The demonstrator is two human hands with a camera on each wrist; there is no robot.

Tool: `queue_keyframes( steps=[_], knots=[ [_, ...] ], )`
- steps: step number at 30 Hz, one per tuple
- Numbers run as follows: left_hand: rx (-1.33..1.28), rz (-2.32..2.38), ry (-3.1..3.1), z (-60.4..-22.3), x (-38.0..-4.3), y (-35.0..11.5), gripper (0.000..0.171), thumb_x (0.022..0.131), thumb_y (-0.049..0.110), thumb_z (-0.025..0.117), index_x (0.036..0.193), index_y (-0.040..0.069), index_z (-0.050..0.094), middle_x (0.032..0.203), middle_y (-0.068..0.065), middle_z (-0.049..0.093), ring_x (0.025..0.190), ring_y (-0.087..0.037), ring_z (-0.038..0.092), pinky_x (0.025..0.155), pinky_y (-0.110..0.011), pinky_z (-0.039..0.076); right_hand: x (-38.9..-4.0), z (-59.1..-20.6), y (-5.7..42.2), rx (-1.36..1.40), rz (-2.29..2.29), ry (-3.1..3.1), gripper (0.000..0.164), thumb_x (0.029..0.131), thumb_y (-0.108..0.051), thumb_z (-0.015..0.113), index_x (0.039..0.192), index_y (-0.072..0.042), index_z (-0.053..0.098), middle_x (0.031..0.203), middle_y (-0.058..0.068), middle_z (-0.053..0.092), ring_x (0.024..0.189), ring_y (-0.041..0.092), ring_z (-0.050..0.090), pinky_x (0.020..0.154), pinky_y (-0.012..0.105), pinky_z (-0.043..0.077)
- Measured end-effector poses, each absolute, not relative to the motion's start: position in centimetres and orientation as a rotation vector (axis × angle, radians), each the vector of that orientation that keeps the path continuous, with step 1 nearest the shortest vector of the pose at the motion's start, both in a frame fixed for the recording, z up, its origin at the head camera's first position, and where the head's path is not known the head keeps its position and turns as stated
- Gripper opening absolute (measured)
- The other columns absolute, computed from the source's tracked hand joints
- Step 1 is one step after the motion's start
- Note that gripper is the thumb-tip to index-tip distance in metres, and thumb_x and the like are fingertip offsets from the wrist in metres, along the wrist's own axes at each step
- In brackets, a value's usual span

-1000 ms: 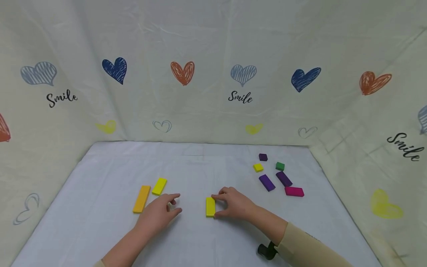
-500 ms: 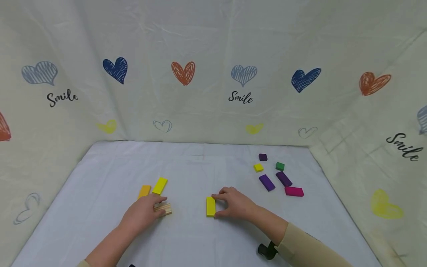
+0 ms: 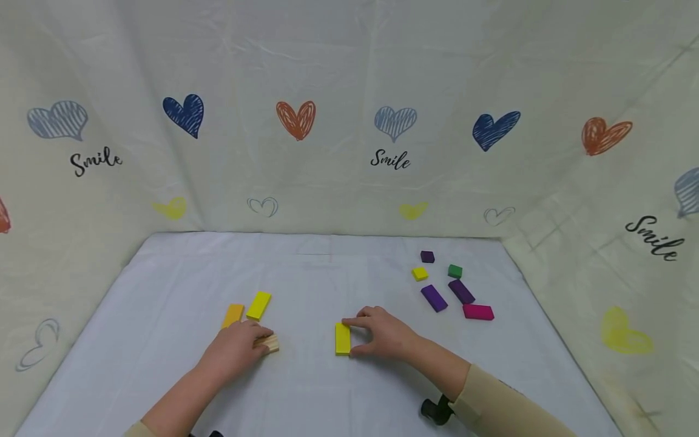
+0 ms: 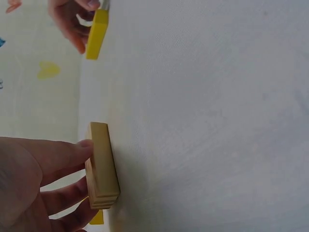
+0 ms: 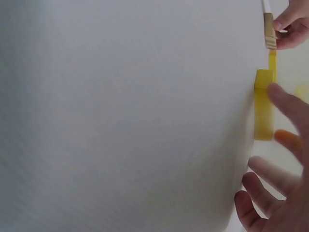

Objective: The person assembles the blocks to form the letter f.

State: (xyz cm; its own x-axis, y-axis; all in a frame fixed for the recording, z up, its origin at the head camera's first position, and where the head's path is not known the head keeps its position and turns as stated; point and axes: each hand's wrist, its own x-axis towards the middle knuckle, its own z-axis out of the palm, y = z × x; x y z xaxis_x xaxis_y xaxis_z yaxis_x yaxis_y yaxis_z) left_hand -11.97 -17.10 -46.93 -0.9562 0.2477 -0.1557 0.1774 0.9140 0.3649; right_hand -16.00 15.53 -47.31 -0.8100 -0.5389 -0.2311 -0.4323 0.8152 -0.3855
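My left hand (image 3: 233,352) holds a plain wooden block (image 3: 270,343) by its side, thumb on one face and fingers behind. Lines run across that block's end in the left wrist view, where the block (image 4: 103,164) shows most fully. Partly hidden behind the same hand lies an orange block (image 3: 233,314), with a flat yellow block (image 3: 259,305) beside it. To the right, my right hand (image 3: 384,334) pinches another yellow block (image 3: 342,340) at its near and far ends. In the right wrist view the thumb touches this yellow block (image 5: 263,113); the remaining fingers are spread loosely.
At the back right of the white tablecloth (image 3: 317,400) lie two small purple blocks, a dark purple cube (image 3: 428,257), a yellow cube (image 3: 420,274), a green cube (image 3: 455,271) and a pink block (image 3: 478,312). A patterned curtain (image 3: 338,182) encloses the table. Black gear (image 3: 437,411) hangs below the right wrist.
My left hand has moved left, now covering part of the orange block, and the wooden block has come into view in its grip. The right hand and its yellow block have stayed put.
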Motion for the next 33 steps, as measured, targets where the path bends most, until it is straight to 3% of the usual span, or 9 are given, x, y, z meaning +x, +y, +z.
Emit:
queue_keyframes(
  steps=[8,22,33],
  knots=[
    [0.321,0.548,2.822,-46.6,-12.2,-16.6,0.027,0.082,0.02,0.08,0.108,0.022,0.073,0.093,0.007,0.068,0.083,-0.012,0.06,0.074,-0.038,0.051,-16.0,-47.2,15.6,-0.722,-0.479,2.66,0.061,0.079,-0.049,0.08,0.135,-0.034,0.062,0.116,-0.005,0.058,0.104,0.016,0.051,0.09,0.034,0.05],
    [0.198,0.698,2.668,-46.3,-13.4,-16.6,0.028,0.093,0.018,0.067,0.118,0.031,0.071,0.094,0.004,0.063,0.07,-0.014,0.052,0.06,-0.032,0.044,-15.8,-47.3,15.5,-0.731,-0.459,2.665,0.059,0.079,-0.049,0.08,0.134,-0.035,0.064,0.118,-0.004,0.058,0.106,0.017,0.051,0.091,0.034,0.05],
    [0.108,1.012,2.667,-46.9,-14.9,-14.9,0.029,0.093,0.026,0.069,0.121,0.035,0.068,0.104,0.004,0.063,0.093,-0.016,0.058,0.066,-0.029,0.048,-15.7,-47.5,15.6,-0.756,-0.453,2.687,0.056,0.08,-0.048,0.08,0.132,-0.034,0.065,0.116,-0.004,0.059,0.105,0.017,0.051,0.09,0.033,0.05]
  ],
)
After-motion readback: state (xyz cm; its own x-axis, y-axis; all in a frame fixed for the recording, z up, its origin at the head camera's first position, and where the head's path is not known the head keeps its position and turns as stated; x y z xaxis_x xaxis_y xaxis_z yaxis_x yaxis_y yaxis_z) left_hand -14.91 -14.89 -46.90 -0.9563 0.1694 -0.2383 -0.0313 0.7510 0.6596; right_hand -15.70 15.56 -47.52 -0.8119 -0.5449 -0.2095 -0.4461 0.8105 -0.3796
